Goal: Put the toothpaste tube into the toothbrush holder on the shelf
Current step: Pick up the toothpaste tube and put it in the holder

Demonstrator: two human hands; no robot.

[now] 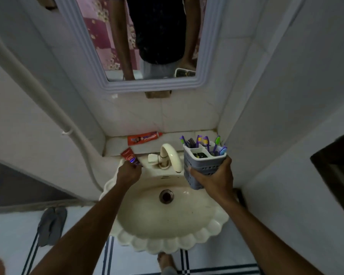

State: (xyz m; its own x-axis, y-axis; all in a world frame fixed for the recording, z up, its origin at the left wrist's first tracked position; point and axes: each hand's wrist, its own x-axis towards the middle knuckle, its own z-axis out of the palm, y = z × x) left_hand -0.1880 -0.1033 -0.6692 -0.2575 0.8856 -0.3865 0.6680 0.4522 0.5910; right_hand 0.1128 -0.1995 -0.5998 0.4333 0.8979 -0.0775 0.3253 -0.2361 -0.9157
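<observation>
The left hand (128, 172) grips a tube (130, 156), the right hand (213, 176) holds the holder (202, 165) over the sink (167, 225); insertion and shelving remain.

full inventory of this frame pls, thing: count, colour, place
toothpaste tube: 1, red, held in left hand at sink's back left edge
second toothpaste tube: 1, red, lying flat on the shelf
shelf: 1, white, behind the sink
toothbrush holder: 1, grey, perforated, held over sink's right side
toothbrushes: several, purple, green, blue, standing in holder
tap: 1, cream, back of sink
sink: 1, cream, scalloped rim, centre
mirror: 1, pale frame, wall above
slippers: 1 pair, grey, floor left
left hand: closed on tube
right hand: closed around holder
</observation>
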